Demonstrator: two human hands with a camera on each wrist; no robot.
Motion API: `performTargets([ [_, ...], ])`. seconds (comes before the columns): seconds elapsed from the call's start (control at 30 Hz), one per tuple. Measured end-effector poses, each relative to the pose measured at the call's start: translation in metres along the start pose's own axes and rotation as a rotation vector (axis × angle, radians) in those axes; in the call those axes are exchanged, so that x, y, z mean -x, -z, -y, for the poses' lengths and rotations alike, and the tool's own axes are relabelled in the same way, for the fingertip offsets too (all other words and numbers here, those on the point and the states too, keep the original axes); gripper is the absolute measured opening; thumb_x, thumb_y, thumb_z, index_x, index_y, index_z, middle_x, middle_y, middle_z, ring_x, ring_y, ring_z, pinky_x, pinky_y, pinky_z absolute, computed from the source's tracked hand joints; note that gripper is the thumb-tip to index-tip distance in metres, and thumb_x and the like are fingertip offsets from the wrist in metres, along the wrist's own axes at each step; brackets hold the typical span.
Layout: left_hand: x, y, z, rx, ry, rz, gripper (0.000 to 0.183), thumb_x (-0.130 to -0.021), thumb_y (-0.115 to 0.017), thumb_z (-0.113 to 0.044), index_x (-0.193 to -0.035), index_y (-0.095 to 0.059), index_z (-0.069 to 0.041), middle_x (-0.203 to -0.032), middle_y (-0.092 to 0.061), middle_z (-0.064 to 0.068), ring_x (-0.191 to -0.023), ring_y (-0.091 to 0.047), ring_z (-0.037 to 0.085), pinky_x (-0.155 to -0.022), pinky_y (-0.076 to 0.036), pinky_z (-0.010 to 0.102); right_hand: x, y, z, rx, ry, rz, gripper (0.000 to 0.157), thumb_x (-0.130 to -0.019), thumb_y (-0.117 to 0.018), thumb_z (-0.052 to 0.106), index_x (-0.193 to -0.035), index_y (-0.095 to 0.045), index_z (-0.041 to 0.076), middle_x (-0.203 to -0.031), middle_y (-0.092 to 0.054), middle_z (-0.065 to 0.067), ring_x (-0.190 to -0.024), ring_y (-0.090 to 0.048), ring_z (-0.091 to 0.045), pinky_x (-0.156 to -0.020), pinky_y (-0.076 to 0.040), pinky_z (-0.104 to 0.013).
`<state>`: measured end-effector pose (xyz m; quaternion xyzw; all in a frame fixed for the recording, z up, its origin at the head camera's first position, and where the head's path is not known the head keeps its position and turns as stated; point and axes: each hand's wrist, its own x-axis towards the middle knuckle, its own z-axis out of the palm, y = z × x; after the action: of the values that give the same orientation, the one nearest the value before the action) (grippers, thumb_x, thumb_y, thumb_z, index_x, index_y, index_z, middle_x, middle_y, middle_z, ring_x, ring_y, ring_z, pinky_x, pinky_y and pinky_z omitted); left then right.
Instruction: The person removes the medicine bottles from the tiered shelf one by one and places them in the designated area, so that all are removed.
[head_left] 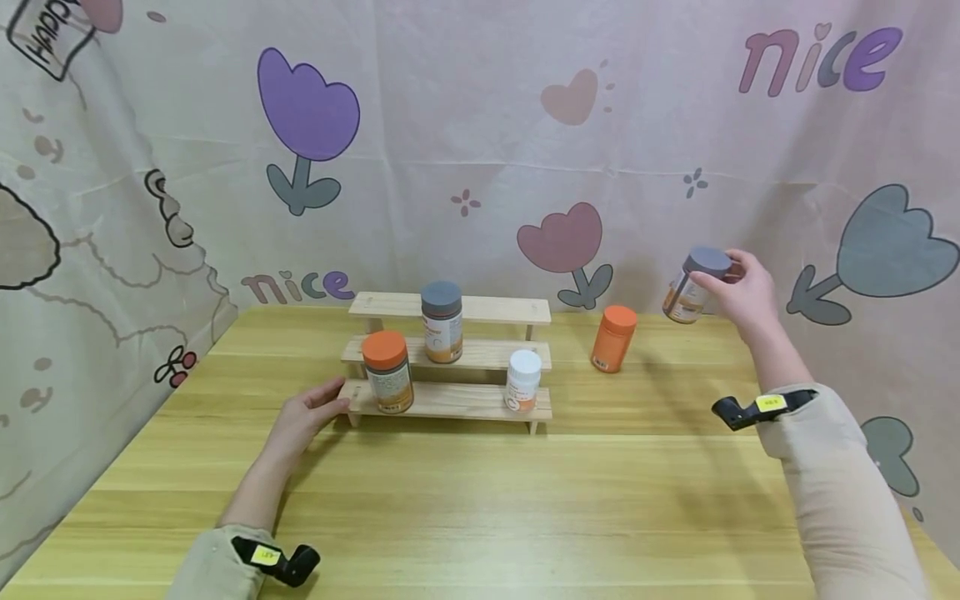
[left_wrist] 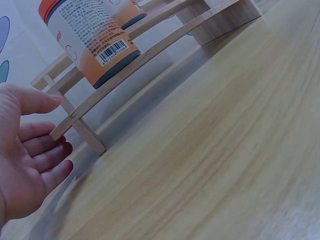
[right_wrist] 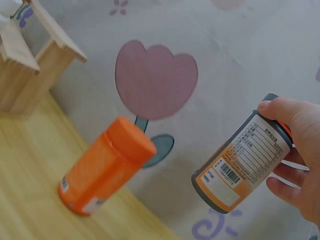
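My right hand (head_left: 750, 292) grips a pill bottle with a grey lid (head_left: 686, 296) near its top. The bottle is tilted and held in the air at the right; its barcoded label faces the right wrist view. At the left end of a three-step wooden rack (head_left: 450, 402), my left hand (left_wrist: 30, 155) has its fingers loosely extended beside the lowest step, seemingly touching its end. An orange-lidded bottle (head_left: 388, 375) stands on the lowest step at the left, a small white bottle (head_left: 522, 381) on the same step at the right. Another grey-lidded bottle (head_left: 442, 325) stands on the middle step.
An all-orange bottle (head_left: 614, 340) stands on the wooden table (head_left: 480, 508), right of the rack. Behind the table hangs a printed cloth (head_left: 450, 125) with flowers and lettering. Black wrist cameras (head_left: 761, 408) sit on both sleeves.
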<state>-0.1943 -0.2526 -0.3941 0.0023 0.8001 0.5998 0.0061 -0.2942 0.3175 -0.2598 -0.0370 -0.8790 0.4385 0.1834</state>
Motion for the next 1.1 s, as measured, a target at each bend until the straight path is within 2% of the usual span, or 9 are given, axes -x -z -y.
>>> performTargets([
  [0.17,-0.001,-0.001,0.001,0.011,-0.024,-0.023,0.064,-0.091,-0.060,-0.025,-0.139,-0.034,0.008,-0.141,-0.035,0.024,-0.130,-0.033,0.032,-0.104,-0.032,0.039,0.005,0.001,-0.022,-0.008,-0.032,0.014,0.082,-0.087,-0.058,0.046,-0.144,-0.023,-0.002,-0.136,-0.037,-0.025,-0.120,-0.037,-0.037,-0.100,-0.034,-0.050],
  [0.33,-0.001,0.000,-0.001,0.000,-0.002,0.000,0.063,-0.093,-0.058,-0.025,-0.141,-0.031,0.006,-0.143,-0.032,0.023,-0.132,-0.029,0.033,-0.106,-0.026,0.042,0.010,-0.006,-0.046,-0.014,-0.066,0.025,0.082,-0.088,-0.058,0.045,-0.144,-0.022,-0.003,-0.138,-0.035,-0.028,-0.121,-0.036,-0.041,-0.100,-0.033,-0.053],
  [0.53,0.001,-0.001,-0.006,-0.010,0.016,0.009,0.060,-0.094,-0.056,-0.021,-0.141,-0.030,0.006,-0.144,-0.031,0.022,-0.133,-0.028,0.033,-0.106,-0.027,0.040,0.015,-0.017,-0.068,-0.027,-0.095,0.035,0.080,-0.089,-0.059,0.042,-0.143,-0.022,-0.004,-0.138,-0.034,-0.029,-0.122,-0.036,-0.042,-0.100,-0.033,-0.054],
  [0.77,0.000,-0.001,-0.003,-0.001,0.018,0.000,0.062,-0.093,-0.057,-0.023,-0.141,-0.031,0.006,-0.144,-0.031,0.022,-0.133,-0.028,0.032,-0.107,-0.025,0.042,0.019,-0.029,-0.080,-0.025,-0.114,0.059,0.081,-0.089,-0.059,0.039,-0.144,-0.020,-0.005,-0.141,-0.030,-0.031,-0.124,-0.034,-0.046,-0.100,-0.033,-0.055],
  [1.1,0.001,-0.001,-0.003,0.006,0.019,0.003,0.062,-0.093,-0.057,-0.024,-0.141,-0.031,0.007,-0.145,-0.031,0.022,-0.133,-0.027,0.032,-0.107,-0.024,0.043,0.021,-0.035,-0.087,-0.015,-0.111,0.033,0.075,-0.089,-0.061,0.036,-0.141,-0.027,-0.007,-0.134,-0.038,-0.030,-0.120,-0.040,-0.041,-0.094,-0.040,-0.047],
])
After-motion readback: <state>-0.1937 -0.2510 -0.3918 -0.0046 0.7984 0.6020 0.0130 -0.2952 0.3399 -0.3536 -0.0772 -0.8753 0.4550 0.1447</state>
